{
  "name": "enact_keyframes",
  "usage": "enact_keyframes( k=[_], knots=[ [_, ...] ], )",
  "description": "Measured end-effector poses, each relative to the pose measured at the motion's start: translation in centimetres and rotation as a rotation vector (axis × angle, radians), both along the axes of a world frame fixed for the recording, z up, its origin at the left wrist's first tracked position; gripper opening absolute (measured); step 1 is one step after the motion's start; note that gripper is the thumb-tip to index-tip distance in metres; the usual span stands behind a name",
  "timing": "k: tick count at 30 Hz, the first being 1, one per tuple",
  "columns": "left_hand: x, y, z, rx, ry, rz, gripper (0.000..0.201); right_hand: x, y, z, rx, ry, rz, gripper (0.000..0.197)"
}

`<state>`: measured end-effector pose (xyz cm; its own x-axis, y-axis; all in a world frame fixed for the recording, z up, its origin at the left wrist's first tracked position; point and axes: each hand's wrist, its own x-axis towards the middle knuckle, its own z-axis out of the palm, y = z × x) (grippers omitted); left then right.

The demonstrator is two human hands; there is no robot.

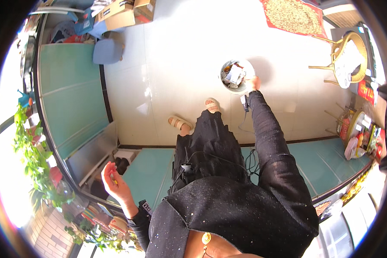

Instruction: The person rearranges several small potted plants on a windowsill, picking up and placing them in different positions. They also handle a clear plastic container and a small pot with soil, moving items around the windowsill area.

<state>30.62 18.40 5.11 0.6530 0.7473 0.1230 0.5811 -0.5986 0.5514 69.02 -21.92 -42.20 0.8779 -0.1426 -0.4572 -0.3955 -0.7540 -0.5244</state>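
Just left of right fingers (250, 81), touching: litter-filled bin (234, 90).

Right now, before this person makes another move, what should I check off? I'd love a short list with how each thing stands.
1. Right hand on the bin: ok, it grips the rim's right side.
2. Papers within the rim: ok, they look contained.
3. Bin lifted or resting on the floor: cannot tell from overhead.
4. Left hand free: cannot tell; a small yellow spot shows at its palm.
5. Thin cable by the right sleeve tucked away: not ok, it hangs loose.
6. Sandals on both feet: ok.
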Motion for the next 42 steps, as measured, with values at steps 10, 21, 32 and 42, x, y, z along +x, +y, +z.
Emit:
enact_keyframes(
  k=[10,21,32,42],
  knots=[
    [-2.8,-3.4,1.5,0.040,0.012,0.122,0.020,1.0,-0.5,1.3,-0.011,-0.080,0.207,0.017],
    [-4.3,-4.6,-0.3,-0.009,-0.114,0.107,0.022,3.5,-2.4,4.9,0.287,0.059,0.026,0.007],
    [-7.2,-17.5,1.1,0.125,-0.277,0.404,0.020,8.3,-3.3,-0.2,0.347,0.201,0.292,0.009],
    [-3.4,-28.6,0.9,0.112,-0.091,0.598,0.021,7.1,-0.7,5.2,0.688,0.497,0.143,0.021]
  ],
)
